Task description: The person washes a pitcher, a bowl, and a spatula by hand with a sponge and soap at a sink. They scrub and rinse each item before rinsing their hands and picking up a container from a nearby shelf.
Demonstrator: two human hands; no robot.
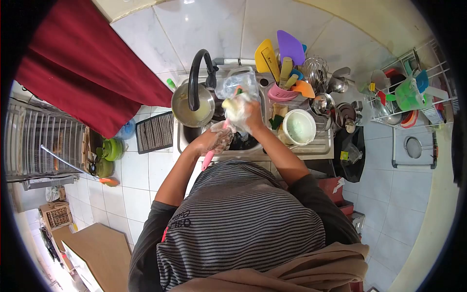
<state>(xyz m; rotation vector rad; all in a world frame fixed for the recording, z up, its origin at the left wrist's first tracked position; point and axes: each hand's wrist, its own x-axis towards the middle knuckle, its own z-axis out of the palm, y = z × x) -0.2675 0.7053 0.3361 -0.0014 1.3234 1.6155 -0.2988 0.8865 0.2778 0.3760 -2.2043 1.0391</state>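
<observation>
Over the steel sink (182,138), my left hand (214,141) grips a utensil with a pink handle (208,159); suds cover the fingers. My right hand (245,114) is closed around a soapy yellow sponge (233,108), pressed against a clear glass or plastic item (238,82) held above the basin. Which hand bears the clear item I cannot tell. A black curved faucet (194,78) rises just left of my hands, over a metal pan (182,109) with liquid in it.
A pink holder (279,92) with colourful spatulas, a whisk (315,70) and a white bowl (299,127) stand right of the sink. A wire dish rack (413,92) stands at far right. A red curtain (82,63) hangs at left, with green pots (109,151) on the floor.
</observation>
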